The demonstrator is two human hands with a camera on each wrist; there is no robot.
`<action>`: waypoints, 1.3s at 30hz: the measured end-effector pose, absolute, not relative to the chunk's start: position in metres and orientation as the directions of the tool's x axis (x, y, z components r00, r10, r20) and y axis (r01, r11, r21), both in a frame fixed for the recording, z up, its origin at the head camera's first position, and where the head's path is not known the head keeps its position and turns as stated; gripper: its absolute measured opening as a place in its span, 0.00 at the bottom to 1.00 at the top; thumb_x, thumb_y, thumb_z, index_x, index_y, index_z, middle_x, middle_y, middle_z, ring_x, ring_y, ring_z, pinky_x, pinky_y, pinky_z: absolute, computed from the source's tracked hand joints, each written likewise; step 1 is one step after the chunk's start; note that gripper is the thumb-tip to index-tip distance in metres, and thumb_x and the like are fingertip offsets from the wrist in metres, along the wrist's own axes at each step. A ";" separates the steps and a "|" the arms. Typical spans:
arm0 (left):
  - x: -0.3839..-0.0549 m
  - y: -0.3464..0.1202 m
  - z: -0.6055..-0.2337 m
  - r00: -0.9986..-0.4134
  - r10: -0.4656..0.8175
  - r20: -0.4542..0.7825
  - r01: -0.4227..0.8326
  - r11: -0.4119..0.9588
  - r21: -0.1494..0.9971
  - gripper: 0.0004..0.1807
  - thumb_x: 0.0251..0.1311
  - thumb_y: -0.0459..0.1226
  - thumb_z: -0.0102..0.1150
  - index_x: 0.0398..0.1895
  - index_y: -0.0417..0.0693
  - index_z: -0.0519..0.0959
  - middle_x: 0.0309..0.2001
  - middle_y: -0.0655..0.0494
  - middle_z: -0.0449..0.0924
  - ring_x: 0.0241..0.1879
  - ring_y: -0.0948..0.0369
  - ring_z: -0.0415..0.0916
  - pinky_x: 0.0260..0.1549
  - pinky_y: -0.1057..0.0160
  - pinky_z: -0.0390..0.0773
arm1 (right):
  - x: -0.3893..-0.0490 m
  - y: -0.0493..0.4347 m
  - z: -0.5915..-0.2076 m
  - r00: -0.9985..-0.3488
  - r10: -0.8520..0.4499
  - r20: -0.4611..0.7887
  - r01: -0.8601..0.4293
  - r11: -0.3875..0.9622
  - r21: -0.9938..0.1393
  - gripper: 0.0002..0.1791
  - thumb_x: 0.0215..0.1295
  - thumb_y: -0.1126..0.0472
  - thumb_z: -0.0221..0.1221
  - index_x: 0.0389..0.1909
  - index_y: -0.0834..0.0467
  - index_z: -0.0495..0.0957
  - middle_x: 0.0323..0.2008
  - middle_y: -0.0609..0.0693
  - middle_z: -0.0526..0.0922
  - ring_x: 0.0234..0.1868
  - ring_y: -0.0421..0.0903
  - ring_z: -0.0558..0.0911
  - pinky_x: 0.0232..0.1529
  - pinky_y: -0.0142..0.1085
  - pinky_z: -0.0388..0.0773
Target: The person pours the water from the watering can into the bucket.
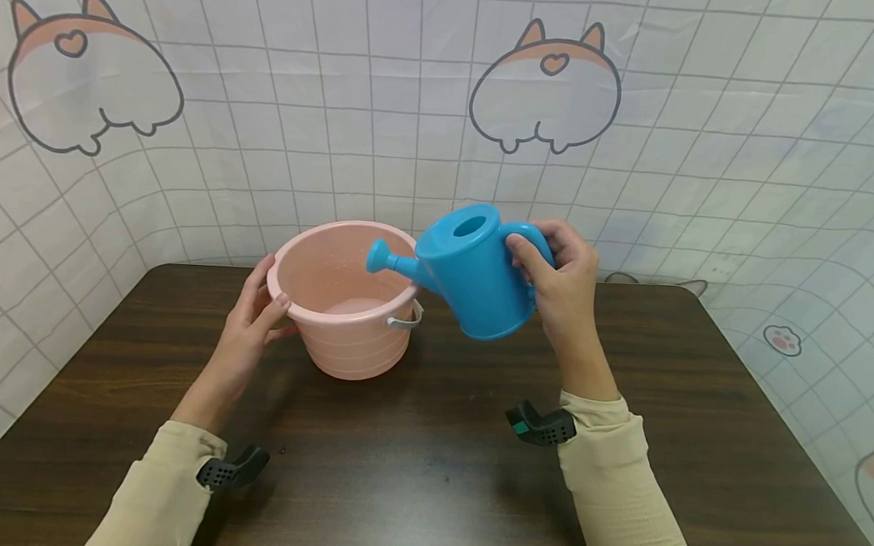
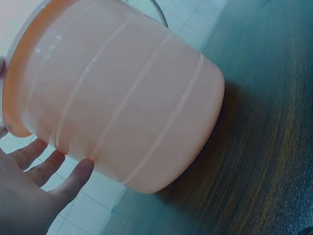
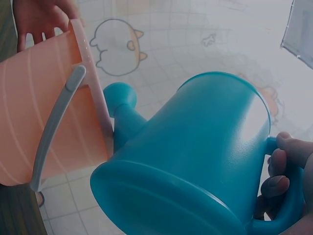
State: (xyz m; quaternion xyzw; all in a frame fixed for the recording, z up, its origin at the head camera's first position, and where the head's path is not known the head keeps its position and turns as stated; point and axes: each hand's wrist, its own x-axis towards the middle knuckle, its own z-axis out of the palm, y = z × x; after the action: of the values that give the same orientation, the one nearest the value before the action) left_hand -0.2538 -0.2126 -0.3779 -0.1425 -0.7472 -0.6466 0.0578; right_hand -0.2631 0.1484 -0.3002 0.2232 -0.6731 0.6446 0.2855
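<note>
A pink bucket (image 1: pixel 353 343) stands on the dark wooden table. My left hand (image 1: pixel 250 312) holds it at the left of its rim, and in the left wrist view several fingers (image 2: pixel 78 178) touch its outer wall. The right hand (image 1: pixel 560 272) grips the handle of a blue watering can (image 1: pixel 474 275). That can is held above the table, tilted to the left. Its spout (image 1: pixel 393 260) reaches over the bucket's right rim, the round head above the bucket's opening. No water stream can be made out. The hand's curled fingers (image 3: pixel 276 183) show in the right wrist view.
The bucket's grey carrying handle (image 3: pixel 56 127) hangs down on the right side. Behind the table (image 1: pixel 424 481) hangs a white gridded sheet (image 1: pixel 328 91) with cartoon drawings. Each wrist wears a black strapped device (image 1: pixel 540 424).
</note>
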 end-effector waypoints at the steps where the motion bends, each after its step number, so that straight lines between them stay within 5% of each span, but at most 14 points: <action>1: -0.254 -0.213 -0.378 -0.953 0.138 0.270 0.287 0.124 0.950 0.33 0.67 0.43 0.43 0.71 0.67 0.44 0.69 0.43 0.51 0.59 0.60 0.65 0.45 0.67 0.77 | -0.263 0.149 -0.300 -0.738 0.068 0.671 -0.667 0.073 -0.741 0.06 0.61 0.62 0.58 0.36 0.61 0.76 0.23 0.47 0.75 0.24 0.43 0.72 0.27 0.30 0.72; 9: -0.254 -0.212 -0.377 -0.952 0.141 0.273 0.291 0.130 0.948 0.33 0.67 0.43 0.43 0.71 0.66 0.43 0.70 0.46 0.50 0.63 0.54 0.60 0.46 0.64 0.77 | -0.261 0.149 -0.298 -0.745 0.064 0.664 -0.660 0.069 -0.748 0.06 0.61 0.63 0.57 0.36 0.61 0.75 0.23 0.47 0.75 0.24 0.42 0.72 0.28 0.30 0.71; 39: -0.254 -0.212 -0.378 -0.954 0.135 0.266 0.284 0.136 0.949 0.33 0.67 0.43 0.44 0.71 0.67 0.44 0.70 0.47 0.51 0.61 0.55 0.63 0.45 0.64 0.77 | -0.262 0.148 -0.298 -0.739 0.087 0.668 -0.667 0.047 -0.744 0.05 0.60 0.63 0.59 0.35 0.60 0.76 0.22 0.47 0.75 0.23 0.42 0.72 0.26 0.29 0.71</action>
State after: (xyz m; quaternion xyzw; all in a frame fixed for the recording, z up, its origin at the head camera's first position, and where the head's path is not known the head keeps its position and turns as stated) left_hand -0.2540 -0.2122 -0.3776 -0.1392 -0.7513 -0.6425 0.0581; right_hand -0.2620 0.1476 -0.2982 0.2185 -0.6638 0.6549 0.2876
